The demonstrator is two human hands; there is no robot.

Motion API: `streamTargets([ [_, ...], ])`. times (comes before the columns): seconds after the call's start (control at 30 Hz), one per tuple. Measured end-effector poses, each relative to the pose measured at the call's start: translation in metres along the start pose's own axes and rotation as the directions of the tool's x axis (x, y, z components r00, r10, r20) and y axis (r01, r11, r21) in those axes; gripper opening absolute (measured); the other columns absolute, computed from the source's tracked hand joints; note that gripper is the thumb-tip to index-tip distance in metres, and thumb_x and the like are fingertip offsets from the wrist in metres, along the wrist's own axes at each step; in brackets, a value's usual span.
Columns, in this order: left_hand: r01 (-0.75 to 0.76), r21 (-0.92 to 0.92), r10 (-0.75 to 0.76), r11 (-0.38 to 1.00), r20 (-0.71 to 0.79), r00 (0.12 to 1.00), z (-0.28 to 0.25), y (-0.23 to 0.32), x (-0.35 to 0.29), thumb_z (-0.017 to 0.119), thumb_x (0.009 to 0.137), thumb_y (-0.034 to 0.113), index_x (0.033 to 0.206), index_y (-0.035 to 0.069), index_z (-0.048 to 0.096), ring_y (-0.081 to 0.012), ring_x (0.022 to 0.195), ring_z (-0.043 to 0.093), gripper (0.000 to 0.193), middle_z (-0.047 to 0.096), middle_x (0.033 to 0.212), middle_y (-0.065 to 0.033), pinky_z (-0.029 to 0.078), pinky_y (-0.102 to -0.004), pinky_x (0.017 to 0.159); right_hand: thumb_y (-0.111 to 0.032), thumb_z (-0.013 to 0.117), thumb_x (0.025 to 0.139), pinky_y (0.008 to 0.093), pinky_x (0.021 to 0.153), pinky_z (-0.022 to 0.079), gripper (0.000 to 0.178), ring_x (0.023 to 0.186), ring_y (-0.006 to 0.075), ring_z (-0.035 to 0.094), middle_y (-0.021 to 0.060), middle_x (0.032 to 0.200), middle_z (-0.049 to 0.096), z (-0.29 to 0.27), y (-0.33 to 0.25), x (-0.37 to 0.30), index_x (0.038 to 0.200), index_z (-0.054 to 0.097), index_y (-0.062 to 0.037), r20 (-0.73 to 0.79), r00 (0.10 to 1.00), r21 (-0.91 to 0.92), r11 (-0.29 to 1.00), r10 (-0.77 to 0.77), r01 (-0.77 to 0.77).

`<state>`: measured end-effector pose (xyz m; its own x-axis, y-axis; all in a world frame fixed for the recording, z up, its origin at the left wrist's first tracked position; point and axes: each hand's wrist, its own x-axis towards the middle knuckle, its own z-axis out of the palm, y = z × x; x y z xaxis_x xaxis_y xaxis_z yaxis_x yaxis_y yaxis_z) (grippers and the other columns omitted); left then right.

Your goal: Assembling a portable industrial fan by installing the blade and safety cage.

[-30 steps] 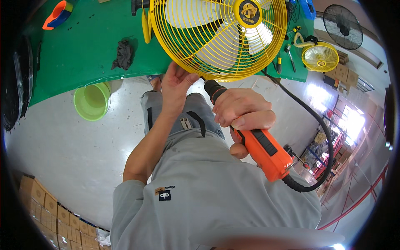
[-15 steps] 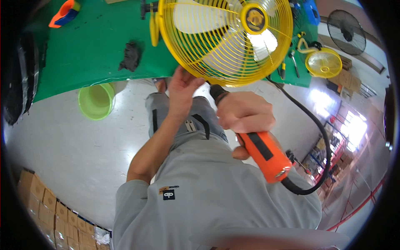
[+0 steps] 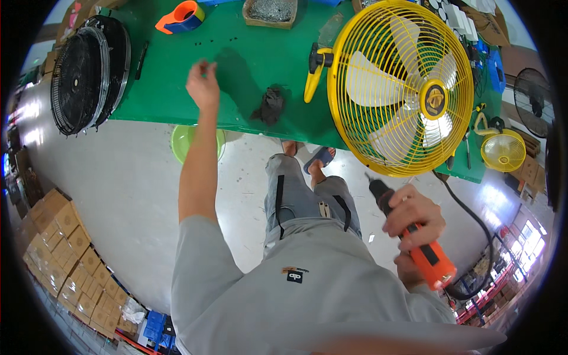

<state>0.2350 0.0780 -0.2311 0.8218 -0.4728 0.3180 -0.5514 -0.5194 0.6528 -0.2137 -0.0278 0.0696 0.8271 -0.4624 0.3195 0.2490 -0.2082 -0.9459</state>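
Beyond the left hand (image 3: 203,87), a tray (image 3: 268,24) of metal bits (image 3: 270,10)

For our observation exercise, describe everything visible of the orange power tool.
The orange power tool has a plastic-looking body with a dark panel, a black nose with a thin bit, and a black cord at its rear. The right hand grips it midway. It slants, bit pointing up and left in view, below the yellow fan and apart from it. Whether it is running is unclear.

A grey short-sleeved shirt (image 3: 296,251) tops greyish-blue shorts (image 3: 302,198) with 2 black straps (image 3: 280,204).
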Motion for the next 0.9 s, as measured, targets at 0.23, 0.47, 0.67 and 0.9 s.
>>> streamTargets([
  [0.23,0.131,0.209,-0.132,0.969,-0.009,0.991,0.054,-0.046,0.081,0.078,0.088,0.022,0.114,0.007,0.074,-0.0299,0.087,0.074,0.03,0.077,0.098,-0.0121,0.057,-0.0428,0.079,-0.046,0.082,0.088,0.0362,0.081,0.048,0.036,0.066,0.017,0.07,0.0016,0.075,0.069,-0.007,-0.001,-0.02,0.099,0.06,-0.0206,-0.162,0.98,0.276,0.959,0.116,-0.067],
  [0.47,-0.039,0.259,0.004,0.965,0.133,0.991,0.056,-0.097,0.101,0.075,0.09,0.023,0.102,0.012,0.077,-0.0362,0.094,0.07,0.017,0.073,0.099,-0.0176,0.056,-0.0478,0.083,-0.036,0.08,0.091,0.0344,0.081,0.05,0.035,0.068,0.0146,0.068,0.0008,0.078,0.065,-0.007,0.002,-0.018,0.108,0.054,-0.0207,-0.278,0.946,0.423,0.905,0.167,-0.035],
  [0.67,0.144,0.016,-0.144,0.99,0.027,0.989,0.035,-0.044,0.062,0.071,0.097,0.022,0.102,0.002,0.074,-0.0258,0.083,0.068,0.021,0.073,0.095,-0.0129,0.055,-0.0381,0.077,-0.044,0.075,0.095,0.0405,0.079,0.054,0.042,0.072,0.0191,0.066,0.005,0.087,0.061,0.006,0.002,-0.003,0.117,0.049,-0.0197,-0.402,0.91,0.5,0.857,0.106,0.121],
  [0.9,0.58,-0.663,-0.046,0.473,0.639,0.768,-0.064,0.193,-0.101,0.063,0.105,0.016,0.109,0.001,0.065,-0.0136,0.083,0.059,0.016,0.064,0.095,-0.0055,0.049,-0.0297,0.08,-0.046,0.071,0.097,0.0378,0.077,0.046,0.047,0.078,0.0178,0.06,0.0039,0.095,0.057,0.009,-0.005,0.035,0.132,0.049,-0.0241,-0.501,0.863,0.332,0.907,-0.064,0.26],
])
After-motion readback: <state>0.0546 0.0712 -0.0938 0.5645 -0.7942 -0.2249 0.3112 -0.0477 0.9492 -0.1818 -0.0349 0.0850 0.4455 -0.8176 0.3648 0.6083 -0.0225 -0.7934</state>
